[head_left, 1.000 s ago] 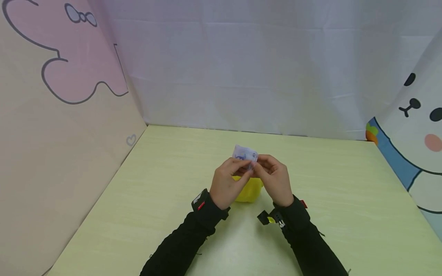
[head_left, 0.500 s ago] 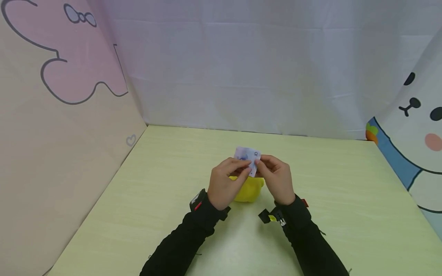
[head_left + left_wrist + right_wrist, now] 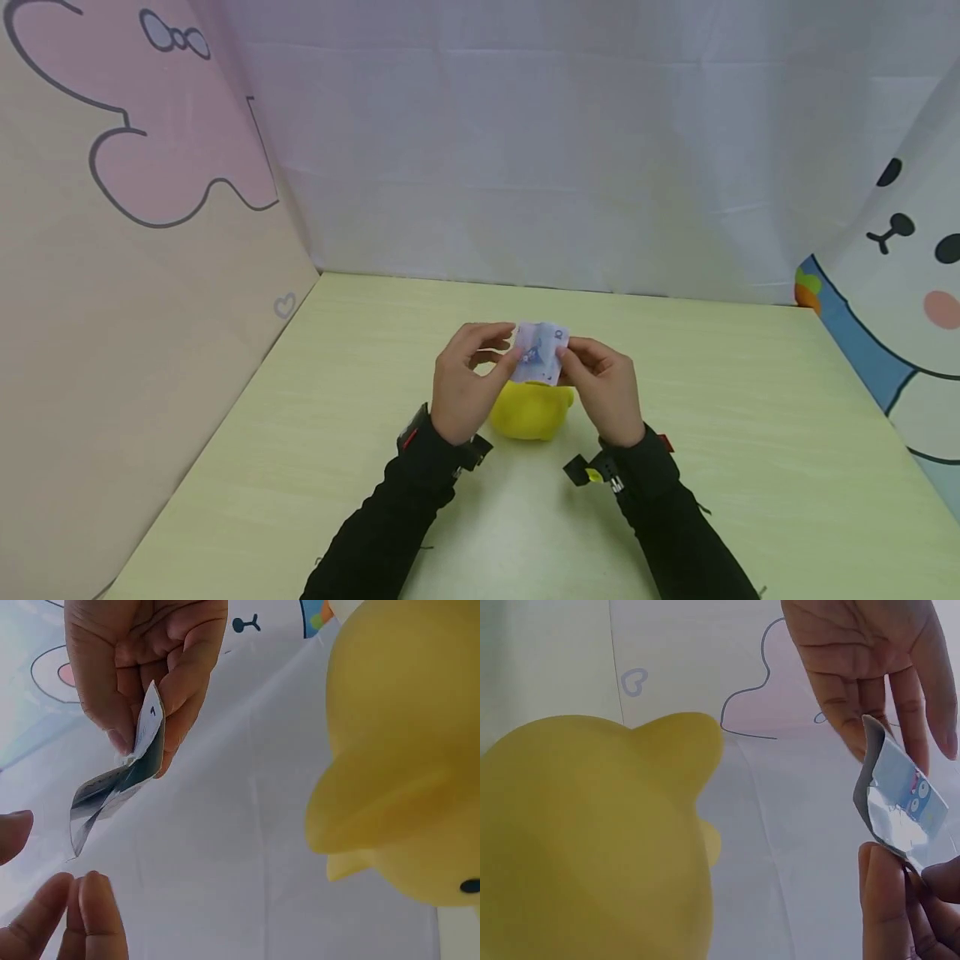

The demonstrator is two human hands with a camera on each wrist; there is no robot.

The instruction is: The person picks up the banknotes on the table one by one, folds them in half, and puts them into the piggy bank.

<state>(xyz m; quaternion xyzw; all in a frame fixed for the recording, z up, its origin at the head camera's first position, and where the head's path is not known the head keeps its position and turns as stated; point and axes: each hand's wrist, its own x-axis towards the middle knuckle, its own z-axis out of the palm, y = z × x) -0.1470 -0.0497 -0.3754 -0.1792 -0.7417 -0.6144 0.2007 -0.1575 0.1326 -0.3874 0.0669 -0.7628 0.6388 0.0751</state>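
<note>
A small creased piece of printed paper (image 3: 540,354), white and blue-violet, is held up in front of the person. My right hand (image 3: 606,396) pinches its right edge between thumb and fingers. On its other side, my left hand (image 3: 463,396) has thumb and fingers spread around the left edge. In the left wrist view, the left fingers (image 3: 96,915) are apart from the paper (image 3: 120,780). The right wrist view shows cartoon eyes printed on the paper (image 3: 907,799). Below the hands stands a rounded yellow figure (image 3: 528,414) with ears and a black eye, its top partly covered by the paper.
The pale yellow-green table (image 3: 337,400) reaches back to a whitish cloth backdrop (image 3: 525,150). Side panels carry a pink cartoon shape (image 3: 187,108) at left and a white cartoon animal (image 3: 907,283) at right. A wrist camera (image 3: 588,469) juts out below the right hand.
My left hand has let go of the paper and moved a little left, its thumb and fingers parting. The paper has unfolded wider and shifted slightly right; more of the yellow figure shows.
</note>
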